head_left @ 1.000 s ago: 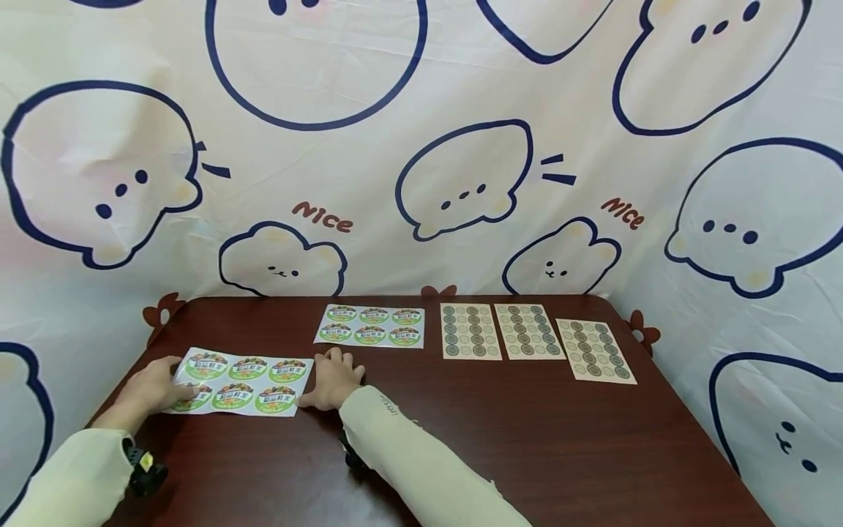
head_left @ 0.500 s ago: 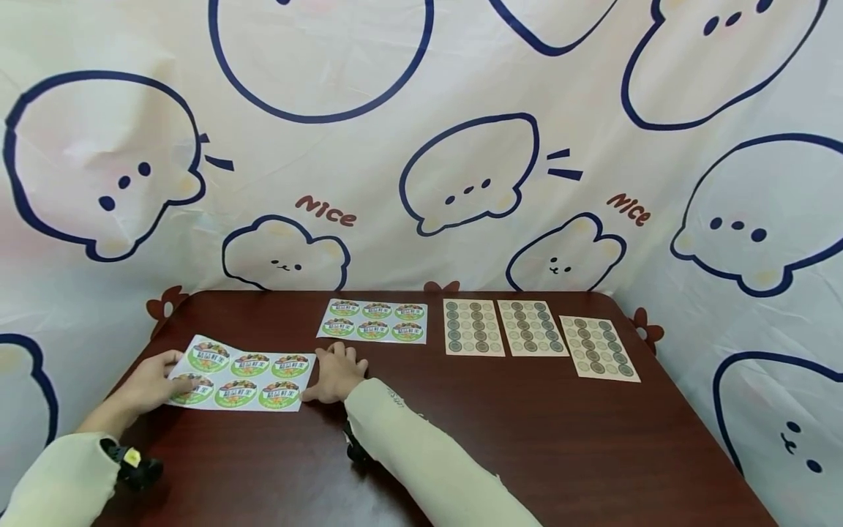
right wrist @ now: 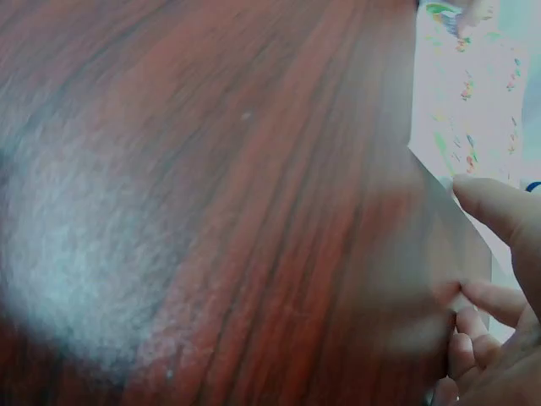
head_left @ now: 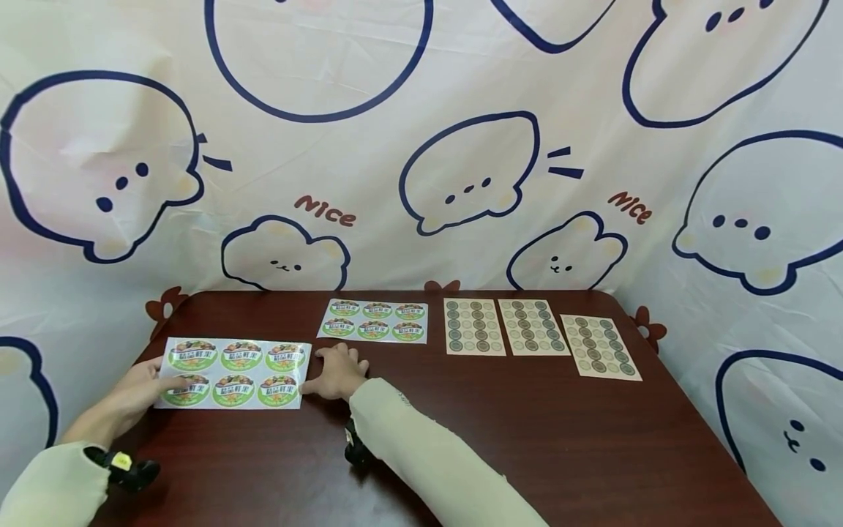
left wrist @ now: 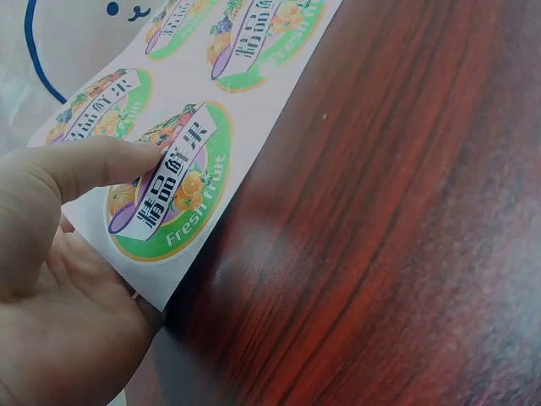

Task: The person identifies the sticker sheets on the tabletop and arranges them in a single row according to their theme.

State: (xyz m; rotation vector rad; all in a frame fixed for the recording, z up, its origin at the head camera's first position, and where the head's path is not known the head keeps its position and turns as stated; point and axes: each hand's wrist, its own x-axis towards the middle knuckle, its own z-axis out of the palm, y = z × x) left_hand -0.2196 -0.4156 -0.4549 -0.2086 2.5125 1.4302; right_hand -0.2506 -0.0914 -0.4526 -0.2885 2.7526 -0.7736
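My left hand (head_left: 128, 391) pinches the left end of a white sheet of fruit stickers (head_left: 227, 373), thumb on top and fingers beneath. In the left wrist view the thumb (left wrist: 110, 165) lies across the oval stickers, which read "Fresh fruit", and the sheet's near corner stands over the table's edge. At the sheet's right end is my right hand (head_left: 337, 372), its thumb tip (right wrist: 467, 188) right at the sheet's edge. Its other fingers are spread, with their tips down on the wood.
Behind the hands lies a second sheet of fruit stickers (head_left: 373, 320). Three cream sheets of small round stickers, a left one (head_left: 476, 327), a middle one (head_left: 533, 327) and a right one (head_left: 601, 348), lie along the back right of the dark wooden table (head_left: 527, 424). A patterned cloth (head_left: 369, 176) hangs behind.
My left hand has drawn back to the left with the sheet's end, whose left part had bulged up and now looks flatter. The right hand has stayed nearly in place at the right end.
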